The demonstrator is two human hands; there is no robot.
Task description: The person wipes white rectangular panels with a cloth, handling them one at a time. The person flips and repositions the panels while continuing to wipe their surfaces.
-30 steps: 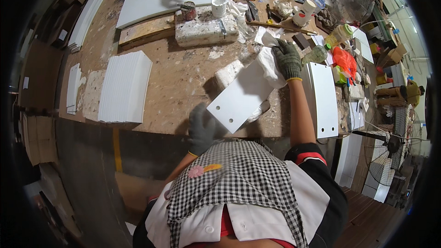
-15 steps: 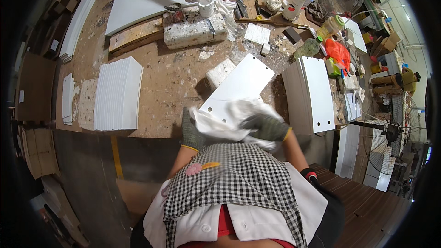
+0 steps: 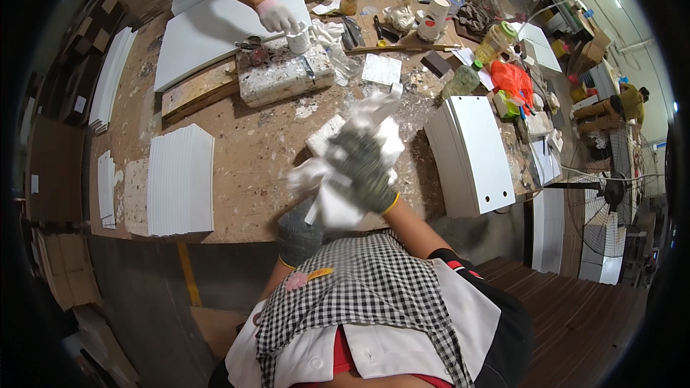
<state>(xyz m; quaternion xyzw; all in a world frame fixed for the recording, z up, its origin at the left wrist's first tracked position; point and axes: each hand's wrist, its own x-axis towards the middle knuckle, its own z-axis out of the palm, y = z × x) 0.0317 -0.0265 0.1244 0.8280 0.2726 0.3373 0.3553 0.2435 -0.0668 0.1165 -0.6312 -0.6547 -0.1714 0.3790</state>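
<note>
White boards [image 3: 181, 183] stand stacked along the front edge of the surface [image 3: 248, 194], toward its left corner. Mid-edge, the left hand [image 3: 300, 234] is at the mostly covered panel [image 3: 338, 210] (blur hides whether it grips); a weak hold might let it skid. The right hand [image 3: 361, 172] clutches a bunched cloth [image 3: 372, 109], where trapped grit could scratch. Toward the right corner, a stray swing might topple the stacked panels [image 3: 471, 154].

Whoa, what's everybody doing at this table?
The person's gloved right hand, blurred, holds a white cloth over what looks like a mostly hidden white panel. The gloved left hand is close by; I can't tell if it touches. Across the table, another person's white-gloved hand is at a white cup. One panel stack sits left, another right.
</note>
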